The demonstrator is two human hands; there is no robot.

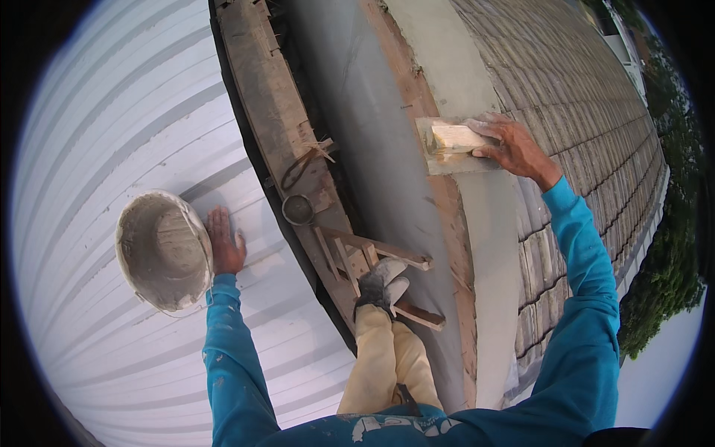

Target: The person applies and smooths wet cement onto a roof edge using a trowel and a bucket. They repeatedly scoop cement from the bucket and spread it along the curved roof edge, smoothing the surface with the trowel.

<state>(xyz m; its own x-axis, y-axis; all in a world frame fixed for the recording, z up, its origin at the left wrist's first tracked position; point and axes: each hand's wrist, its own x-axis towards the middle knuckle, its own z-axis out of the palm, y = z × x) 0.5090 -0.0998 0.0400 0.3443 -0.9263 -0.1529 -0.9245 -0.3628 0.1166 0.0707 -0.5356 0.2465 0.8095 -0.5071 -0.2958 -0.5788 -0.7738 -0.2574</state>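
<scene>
My right hand [519,151] is closed round the wooden handle of a plastering trowel [451,139]. The trowel's flat, see-through-looking plate lies against the smooth grey cement band [488,246] along the wall top, its left end reaching over a wooden edge board [451,216]. On the other side, my left hand [226,243] rests flat on the white ribbed metal roof [283,357], fingers stretched out and holding nothing. Right beside it is a cement-smeared bucket [135,249] with a wire handle; whether the hand touches its side I cannot tell.
Grey roof tiles [588,141] slope away on the right, with trees [663,276] beyond. Between roof and wall runs a plank [264,89] beside a dark gap. A small round pot [298,209] sits on it. My feet [381,283] are at a wooden frame [421,316].
</scene>
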